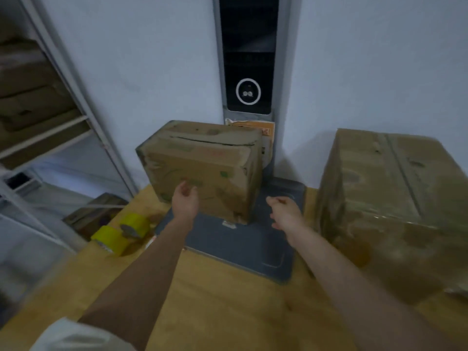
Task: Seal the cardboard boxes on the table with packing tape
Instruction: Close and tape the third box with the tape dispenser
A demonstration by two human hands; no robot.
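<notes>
**Head view: two hands reaching toward an unsealed box on a scale platform**

We see a printed cardboard box (202, 171) standing tilted on the grey scale platform (240, 244) at the far side of the wooden table (215, 307), its near lower edge lifted toward us and its long axis running left to right, parallel to the wall. Its top faces up and away, with a dark slit between the flaps. A larger taped box (385, 198) sits on the table to the right, well apart from the first, its tape seam running away from us. We note two yellow tape rolls (121, 231) lying on the table's left edge, near the platform.

Our left hand (186, 201) lies at the front face of the tilted box, fingers loosely spread and grasping nothing; blur hides whether the fingertips touch it. Our right hand (285, 211) hovers over the platform just right of the box's near corner, fingers relaxed, slightly curled, holding nothing. A metal shelf rack (63, 102) with flat cardboard stands at left.
</notes>
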